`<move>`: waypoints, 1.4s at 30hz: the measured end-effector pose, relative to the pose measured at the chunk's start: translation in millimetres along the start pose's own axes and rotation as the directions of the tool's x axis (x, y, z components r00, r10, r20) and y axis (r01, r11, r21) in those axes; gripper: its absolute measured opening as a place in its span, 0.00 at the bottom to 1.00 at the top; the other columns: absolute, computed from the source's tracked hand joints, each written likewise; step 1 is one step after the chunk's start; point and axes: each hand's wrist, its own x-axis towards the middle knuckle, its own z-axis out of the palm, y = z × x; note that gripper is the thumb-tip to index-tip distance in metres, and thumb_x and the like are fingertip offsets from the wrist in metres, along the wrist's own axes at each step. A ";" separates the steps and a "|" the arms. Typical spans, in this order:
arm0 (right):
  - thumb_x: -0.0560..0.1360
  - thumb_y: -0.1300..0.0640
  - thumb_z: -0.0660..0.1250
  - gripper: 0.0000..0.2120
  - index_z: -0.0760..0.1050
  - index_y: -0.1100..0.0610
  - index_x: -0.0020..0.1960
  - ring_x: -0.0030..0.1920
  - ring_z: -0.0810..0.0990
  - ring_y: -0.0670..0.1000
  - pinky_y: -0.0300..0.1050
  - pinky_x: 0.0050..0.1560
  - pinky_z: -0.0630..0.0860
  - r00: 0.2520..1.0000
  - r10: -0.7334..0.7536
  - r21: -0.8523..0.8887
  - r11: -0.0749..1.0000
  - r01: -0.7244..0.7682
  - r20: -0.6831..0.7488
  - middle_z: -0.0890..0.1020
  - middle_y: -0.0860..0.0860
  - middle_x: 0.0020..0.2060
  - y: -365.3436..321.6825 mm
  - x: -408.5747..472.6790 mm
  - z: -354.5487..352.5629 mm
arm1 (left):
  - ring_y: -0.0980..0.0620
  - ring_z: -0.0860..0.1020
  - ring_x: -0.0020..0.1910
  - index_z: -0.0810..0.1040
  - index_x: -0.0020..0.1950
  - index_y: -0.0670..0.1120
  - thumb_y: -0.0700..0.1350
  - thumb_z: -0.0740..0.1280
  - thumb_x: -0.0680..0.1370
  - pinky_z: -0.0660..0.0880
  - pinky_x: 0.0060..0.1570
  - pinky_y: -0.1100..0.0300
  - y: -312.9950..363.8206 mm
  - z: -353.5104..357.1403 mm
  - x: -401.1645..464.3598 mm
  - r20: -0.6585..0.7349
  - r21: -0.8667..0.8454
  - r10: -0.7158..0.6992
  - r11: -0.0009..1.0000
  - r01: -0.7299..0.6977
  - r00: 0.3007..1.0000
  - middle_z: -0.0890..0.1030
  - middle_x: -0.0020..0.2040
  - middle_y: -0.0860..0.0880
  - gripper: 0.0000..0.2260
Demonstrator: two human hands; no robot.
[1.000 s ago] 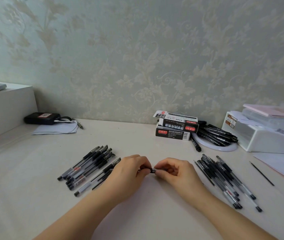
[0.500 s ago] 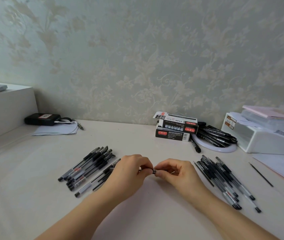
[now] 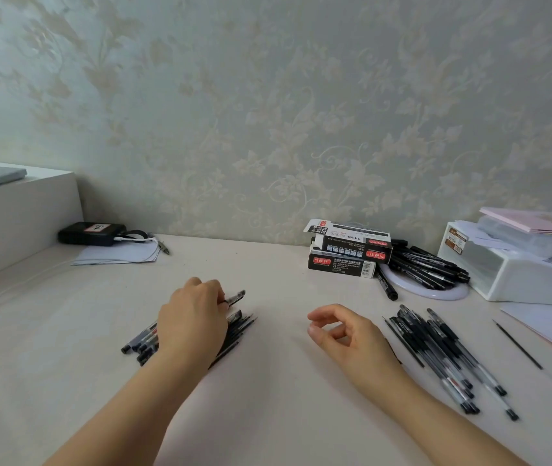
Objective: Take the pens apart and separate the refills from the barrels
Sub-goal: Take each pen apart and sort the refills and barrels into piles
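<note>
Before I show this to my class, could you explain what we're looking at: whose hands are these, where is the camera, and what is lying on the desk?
There is no machine: a person's two bare hands, filmed by a camera on their head, looking forward and down. The left hand holds a pen over the left pile of pens. The right hand is loosely curled and holds nothing. Another pile of pens lies on the right, one thin refill beyond it, and pen boxes by the wall.
</note>
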 end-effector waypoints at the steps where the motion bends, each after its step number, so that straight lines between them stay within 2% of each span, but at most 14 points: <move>1: 0.75 0.51 0.71 0.04 0.79 0.43 0.48 0.39 0.79 0.41 0.32 0.42 0.75 1.000 0.000 -0.002 1.000 0.000 0.000 0.81 0.36 0.46 -0.5 -0.3 0.0 | 0.45 0.75 0.49 0.77 0.52 0.49 0.47 0.61 0.79 0.74 0.48 0.53 0.4 1.7 -0.8 0.018 0.027 -0.007 1.000 0.007 1.000 0.74 0.49 0.49 0.06; 9: 0.76 0.52 0.70 0.04 0.80 0.43 0.48 0.39 0.78 0.41 0.30 0.41 0.74 1.000 0.007 -0.017 1.000 -0.007 -0.002 0.81 0.36 0.45 -2.8 -2.1 -0.4 | 0.47 0.74 0.51 0.76 0.52 0.51 0.43 0.60 0.78 0.73 0.46 0.55 -1.7 9.6 -1.2 0.054 0.115 -0.020 0.993 0.014 0.998 0.75 0.51 0.50 0.08; 12: 0.76 0.53 0.70 0.04 0.80 0.43 0.47 0.38 0.78 0.41 0.31 0.40 0.74 1.000 -0.002 -0.024 1.000 0.002 -0.005 0.82 0.36 0.44 -1.9 -2.0 -0.7 | 0.47 0.74 0.50 0.76 0.53 0.51 0.43 0.58 0.79 0.70 0.43 0.57 0.6 10.8 -1.2 0.038 0.126 0.001 0.992 -0.005 0.999 0.74 0.50 0.51 0.09; 14: 0.76 0.54 0.70 0.05 0.80 0.43 0.47 0.38 0.78 0.41 0.32 0.40 0.74 1.000 -0.019 -0.019 1.000 0.018 -0.011 0.82 0.37 0.44 -1.1 -2.0 -0.3 | 0.48 0.73 0.48 0.77 0.53 0.50 0.45 0.58 0.79 0.69 0.41 0.57 4.2 10.9 -2.2 0.005 0.094 0.045 0.995 -0.045 0.999 0.73 0.49 0.51 0.08; 16: 0.75 0.56 0.71 0.06 0.80 0.44 0.46 0.38 0.78 0.41 0.31 0.40 0.74 0.998 -0.044 -0.033 0.999 0.043 -0.039 0.82 0.37 0.44 -2.4 -1.8 -0.7 | 0.49 0.73 0.48 0.77 0.52 0.50 0.46 0.60 0.79 0.71 0.42 0.56 10.1 13.3 -5.2 -0.026 -0.008 0.130 0.992 -0.130 0.991 0.74 0.48 0.51 0.07; 18: 0.74 0.60 0.71 0.07 0.81 0.47 0.45 0.37 0.79 0.42 0.30 0.38 0.73 0.987 -0.122 -0.137 0.985 0.107 -0.108 0.82 0.40 0.40 -5.4 -1.0 -5.2 | 0.53 0.74 0.45 0.78 0.51 0.51 0.46 0.63 0.78 0.73 0.44 0.58 18.3 17.5 -11.1 -0.035 -0.136 0.233 0.962 -0.236 0.972 0.74 0.46 0.54 0.05; 20: 0.74 0.62 0.70 0.06 0.79 0.52 0.43 0.35 0.78 0.43 0.30 0.36 0.72 0.954 -0.245 -0.350 0.921 0.172 -0.176 0.80 0.43 0.38 -7.6 1.5 -17.2 | 0.59 0.72 0.39 0.79 0.49 0.53 0.47 0.64 0.78 0.72 0.42 0.62 26.5 22.2 -17.8 -0.014 -0.218 0.318 0.924 -0.314 0.948 0.74 0.44 0.56 0.04; 22: 0.74 0.62 0.69 0.04 0.77 0.54 0.43 0.35 0.76 0.42 0.34 0.37 0.72 0.936 -0.276 -0.533 0.838 0.121 -0.220 0.78 0.44 0.38 -6.3 3.7 -35.7 | 0.60 0.71 0.35 0.79 0.47 0.54 0.47 0.64 0.77 0.70 0.39 0.64 31.6 27.3 -22.2 0.024 -0.255 0.367 0.902 -0.349 0.930 0.75 0.42 0.57 0.05; 23: 0.74 0.61 0.68 0.03 0.76 0.54 0.43 0.36 0.76 0.43 0.39 0.39 0.74 0.938 -0.244 -0.600 0.798 0.051 -0.245 0.77 0.46 0.39 -3.7 4.1 -46.0 | 0.61 0.71 0.33 0.79 0.46 0.53 0.47 0.63 0.78 0.70 0.39 0.64 33.0 29.3 -23.5 0.039 -0.261 0.379 0.897 -0.356 0.925 0.75 0.42 0.58 0.05; 25: 0.76 0.58 0.66 0.01 0.75 0.55 0.47 0.43 0.78 0.50 0.45 0.42 0.74 0.949 -0.117 -0.706 0.696 -0.131 -0.292 0.78 0.49 0.44 5.2 4.1 -63.4 | 0.62 0.70 0.33 0.79 0.46 0.53 0.47 0.63 0.78 0.70 0.38 0.65 33.3 31.0 -24.0 0.060 -0.254 0.382 0.899 -0.356 0.922 0.75 0.42 0.58 0.05; 28: 0.79 0.54 0.63 0.07 0.73 0.56 0.55 0.50 0.78 0.54 0.43 0.42 0.68 0.942 0.051 -0.772 0.558 -0.302 -0.332 0.77 0.52 0.51 17.7 4.5 -75.2 | 0.61 0.70 0.33 0.79 0.45 0.53 0.46 0.63 0.78 0.69 0.38 0.65 31.5 30.9 -23.4 0.071 -0.251 0.377 0.903 -0.349 0.924 0.75 0.43 0.57 0.06; 31: 0.80 0.53 0.61 0.09 0.72 0.57 0.56 0.51 0.78 0.54 0.42 0.41 0.66 0.937 0.090 -0.785 0.523 -0.332 -0.337 0.77 0.53 0.52 21.6 6.9 -75.2 | 0.60 0.70 0.33 0.79 0.45 0.53 0.46 0.63 0.78 0.68 0.38 0.65 29.7 29.9 -22.6 0.079 -0.241 0.377 0.905 -0.349 0.923 0.76 0.43 0.57 0.06; 42: 0.79 0.54 0.62 0.07 0.73 0.57 0.54 0.52 0.77 0.53 0.43 0.45 0.70 0.948 0.098 -0.812 0.494 -0.309 -0.302 0.76 0.52 0.52 17.6 7.3 -71.3 | 0.58 0.71 0.35 0.79 0.44 0.52 0.45 0.63 0.77 0.73 0.42 0.60 30.0 30.7 -22.6 0.110 -0.230 0.377 0.910 -0.345 0.920 0.77 0.42 0.56 0.06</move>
